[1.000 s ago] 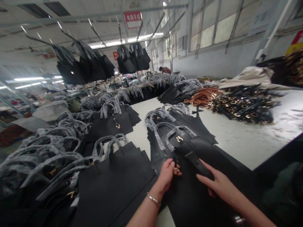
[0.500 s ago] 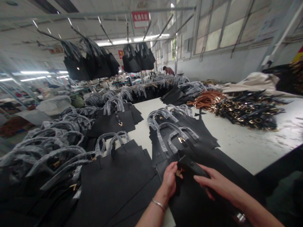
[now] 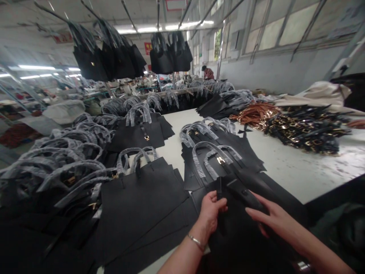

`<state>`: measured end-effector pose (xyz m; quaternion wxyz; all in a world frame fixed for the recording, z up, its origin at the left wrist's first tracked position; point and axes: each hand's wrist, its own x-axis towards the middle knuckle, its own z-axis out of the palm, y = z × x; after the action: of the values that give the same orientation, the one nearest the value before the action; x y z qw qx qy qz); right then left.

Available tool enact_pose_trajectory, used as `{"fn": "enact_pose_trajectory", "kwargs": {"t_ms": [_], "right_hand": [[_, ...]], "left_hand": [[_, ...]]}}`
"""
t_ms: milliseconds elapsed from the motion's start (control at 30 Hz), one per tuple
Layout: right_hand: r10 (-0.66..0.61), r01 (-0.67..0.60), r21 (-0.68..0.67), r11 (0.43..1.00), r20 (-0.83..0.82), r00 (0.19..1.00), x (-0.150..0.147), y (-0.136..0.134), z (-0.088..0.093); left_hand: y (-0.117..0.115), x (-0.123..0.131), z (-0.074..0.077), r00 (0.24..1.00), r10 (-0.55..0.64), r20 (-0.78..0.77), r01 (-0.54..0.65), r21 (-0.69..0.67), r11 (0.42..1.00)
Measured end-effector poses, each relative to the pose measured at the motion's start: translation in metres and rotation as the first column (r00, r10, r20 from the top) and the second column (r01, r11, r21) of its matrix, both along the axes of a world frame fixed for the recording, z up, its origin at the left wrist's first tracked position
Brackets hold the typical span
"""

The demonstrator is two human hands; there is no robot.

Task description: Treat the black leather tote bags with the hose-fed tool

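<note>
Strap [image 3: 219, 185], one, in left hand [image 3: 210, 213]

On my feed: two bare forearms, left [image 3: 180, 259] and right [image 3: 313, 247], both uncovered as far as I can see them. Left hand [image 3: 211, 210] and right hand [image 3: 269, 215] ungloved. Left wrist: slim silver bracelet [image 3: 196, 242], rounded, shiny, narrow band; finer detail blurred for me. Right wrist: silver metal band [image 3: 303, 266], looks broader, bright glints, mostly lost in shadow near the bottom edge. Watch or bangle, I can't tell.
</note>
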<state>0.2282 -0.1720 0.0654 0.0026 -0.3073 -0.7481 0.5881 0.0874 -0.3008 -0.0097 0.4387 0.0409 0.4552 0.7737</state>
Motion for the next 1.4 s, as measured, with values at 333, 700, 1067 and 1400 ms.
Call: {"fn": "enact_pose_trajectory", "kwargs": {"t_ms": [333,700,1067,1400], "right_hand": [[0.117,-0.106,-0.159,0.982,0.063,0.991,0.007,-0.015,-0.004],[0.113,-0.104,-0.155,0.982,0.051,0.992,-0.004,-0.013,-0.001],[-0.037,0.031,0.047,0.998,0.129,0.991,-0.012,0.069,0.006],[0.093,-0.094,-0.007,0.996,0.224,0.97,-0.055,0.094,0.01]], "left_hand": [[0.004,0.009,-0.008,0.94,0.06,-0.336,-0.049,0.043,0.998],[0.001,0.01,-0.012,0.824,-0.04,-0.565,-0.049,-0.142,0.989],[0.008,0.018,-0.007,-0.177,-0.462,-0.869,-0.362,-0.379,0.852],[0.017,0.014,-0.006,-0.15,-0.524,-0.838,-0.312,-0.463,0.83]]}}
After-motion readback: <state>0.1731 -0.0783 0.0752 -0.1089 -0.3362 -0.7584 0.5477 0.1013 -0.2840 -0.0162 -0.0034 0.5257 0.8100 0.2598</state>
